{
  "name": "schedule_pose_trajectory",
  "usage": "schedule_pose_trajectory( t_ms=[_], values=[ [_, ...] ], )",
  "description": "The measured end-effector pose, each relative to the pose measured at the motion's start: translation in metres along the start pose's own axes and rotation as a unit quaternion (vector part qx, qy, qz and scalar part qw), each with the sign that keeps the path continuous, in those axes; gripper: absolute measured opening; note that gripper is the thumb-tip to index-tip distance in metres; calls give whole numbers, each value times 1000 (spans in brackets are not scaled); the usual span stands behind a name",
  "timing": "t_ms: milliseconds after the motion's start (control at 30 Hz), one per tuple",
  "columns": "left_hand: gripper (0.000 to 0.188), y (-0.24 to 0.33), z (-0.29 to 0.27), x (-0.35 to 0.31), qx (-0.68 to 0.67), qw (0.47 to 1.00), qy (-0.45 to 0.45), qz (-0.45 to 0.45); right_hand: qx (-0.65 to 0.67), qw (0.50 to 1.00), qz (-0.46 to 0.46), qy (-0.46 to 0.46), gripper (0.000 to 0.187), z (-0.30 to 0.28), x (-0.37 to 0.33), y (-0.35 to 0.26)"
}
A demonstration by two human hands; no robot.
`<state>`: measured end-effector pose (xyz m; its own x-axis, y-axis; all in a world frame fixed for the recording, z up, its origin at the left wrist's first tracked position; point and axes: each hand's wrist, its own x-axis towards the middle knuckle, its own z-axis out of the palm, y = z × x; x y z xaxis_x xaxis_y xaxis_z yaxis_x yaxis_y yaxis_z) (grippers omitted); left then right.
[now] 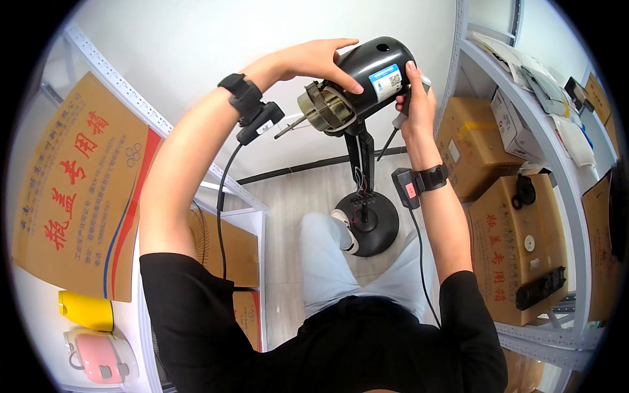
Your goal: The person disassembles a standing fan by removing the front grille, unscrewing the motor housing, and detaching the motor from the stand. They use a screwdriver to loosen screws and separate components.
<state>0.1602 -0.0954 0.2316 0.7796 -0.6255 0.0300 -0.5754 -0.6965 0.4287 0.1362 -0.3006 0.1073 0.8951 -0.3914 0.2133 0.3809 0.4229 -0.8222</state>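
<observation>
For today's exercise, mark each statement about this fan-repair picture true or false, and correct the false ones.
1. The left hand rests on the black fan motor housing. True.
2. The right hand is empty. False: it holds a screwdriver against the housing.
3. The fan's round base stands on the floor. True.
4. Fan blades are mounted on the motor shaft. False: the shaft is bare.
5. A yellow container sits at lower left. True.
</observation>
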Motion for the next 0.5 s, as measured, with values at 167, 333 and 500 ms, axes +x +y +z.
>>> schedule_pose_trajectory(
  t_ms=[167, 333, 500],
  values=[
    [106, 2, 12, 21, 35, 995, 89, 22, 44, 997, 50, 33, 54, -17, 10, 8],
    [103, 31, 34, 45, 78, 990, 93, 72, 117, 987, 92, 54, 38, -54, 14, 8],
    [101, 52, 67, 57, 80, 972, 127, 179, 225, 965, 131, 36, 40, -108, 12, 4]
  ],
)
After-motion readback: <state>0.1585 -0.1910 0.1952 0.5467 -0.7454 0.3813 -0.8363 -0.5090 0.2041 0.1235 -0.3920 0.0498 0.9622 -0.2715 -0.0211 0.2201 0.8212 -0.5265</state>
